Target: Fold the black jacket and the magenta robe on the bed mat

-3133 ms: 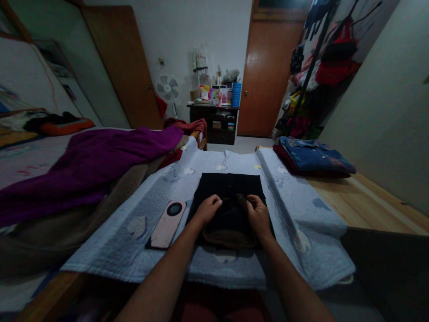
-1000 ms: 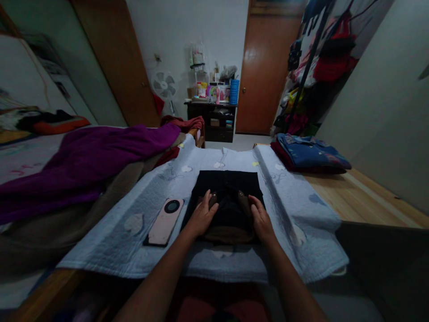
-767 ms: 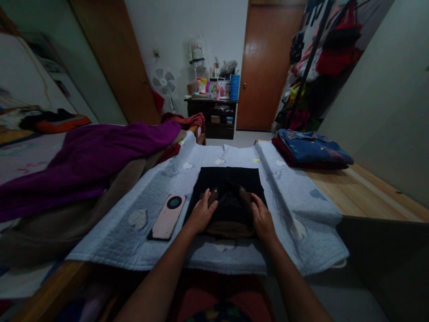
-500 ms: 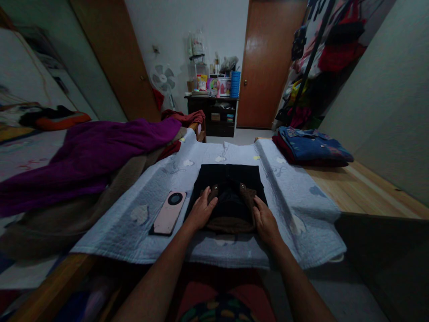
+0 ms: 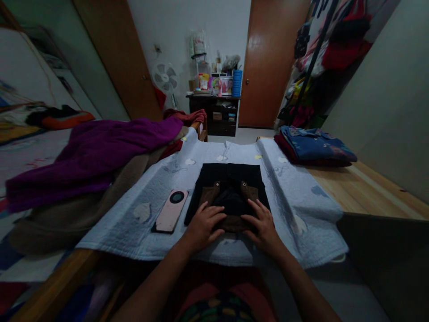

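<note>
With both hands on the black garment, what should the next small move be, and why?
I'd probably smooth the black garment lightly outward along its brown near edge: the left hand and right hand already lie there, fingers spread, and the brown flaps lie apart, so nothing seems to need gripping.

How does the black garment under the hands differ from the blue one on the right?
The black garment has brown trim; the blue garment is patterned. The black garment lies on a pale quilt, the blue garment on dark red cloth. The left hand and right hand rest on the black garment, neither on the blue garment. Both are folded.
</note>
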Tool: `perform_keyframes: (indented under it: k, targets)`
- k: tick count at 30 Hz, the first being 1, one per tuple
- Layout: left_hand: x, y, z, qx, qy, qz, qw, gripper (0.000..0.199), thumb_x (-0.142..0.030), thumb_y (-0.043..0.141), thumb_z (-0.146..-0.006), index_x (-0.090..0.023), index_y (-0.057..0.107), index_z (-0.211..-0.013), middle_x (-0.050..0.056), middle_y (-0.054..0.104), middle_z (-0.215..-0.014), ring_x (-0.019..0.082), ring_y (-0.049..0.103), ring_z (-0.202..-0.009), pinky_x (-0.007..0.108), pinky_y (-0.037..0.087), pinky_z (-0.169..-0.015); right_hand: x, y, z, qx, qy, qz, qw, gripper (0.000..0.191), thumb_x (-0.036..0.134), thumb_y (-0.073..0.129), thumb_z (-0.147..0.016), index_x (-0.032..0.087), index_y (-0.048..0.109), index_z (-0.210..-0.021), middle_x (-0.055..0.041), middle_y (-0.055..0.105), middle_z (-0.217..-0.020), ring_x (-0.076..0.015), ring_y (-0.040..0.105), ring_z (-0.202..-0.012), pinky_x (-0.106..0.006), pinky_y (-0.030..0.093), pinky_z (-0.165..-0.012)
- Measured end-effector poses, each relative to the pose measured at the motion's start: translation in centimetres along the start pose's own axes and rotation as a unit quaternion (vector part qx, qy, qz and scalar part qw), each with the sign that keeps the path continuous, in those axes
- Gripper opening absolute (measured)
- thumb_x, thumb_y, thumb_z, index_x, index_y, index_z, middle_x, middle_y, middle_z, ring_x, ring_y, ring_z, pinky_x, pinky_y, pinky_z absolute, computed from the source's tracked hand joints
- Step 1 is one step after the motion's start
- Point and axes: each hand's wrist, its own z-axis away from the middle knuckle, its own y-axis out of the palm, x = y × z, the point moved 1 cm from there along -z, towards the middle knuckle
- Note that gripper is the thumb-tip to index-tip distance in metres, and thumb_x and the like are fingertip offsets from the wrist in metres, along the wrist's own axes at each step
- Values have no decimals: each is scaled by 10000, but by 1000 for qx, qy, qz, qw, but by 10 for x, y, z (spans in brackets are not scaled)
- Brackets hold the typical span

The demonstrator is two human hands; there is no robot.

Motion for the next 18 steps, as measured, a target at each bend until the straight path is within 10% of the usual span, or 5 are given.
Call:
perform_keyframes:
  k: [11, 18]
  targets:
    - [-6, 7, -9, -47, 15, -63, 997, 235, -237, 514, -935, -256, 633, -1136, 36, 692, -1161, 188, 622, -1053, 536, 186, -1146, -2, 4, -8, -39, -12, -4, 999, 199, 263, 553, -888, 264, 711, -1009, -79, 586, -1311, -298, 391, -1341, -575, 314, -1065]
    - [-8, 13, -8, -50, 18, -120, 991, 167, -167, 488, -931, -209, 619, -1025, 44, 677, -1040, 200, 584, -947, 373, 432, -875, 3, 4, -10, -30, -1, 8, 1000, 234, 175, 521, -866, 271, 701, -981, -55, 678, -1119, -283, 431, -1297, -574, 265, -1091]
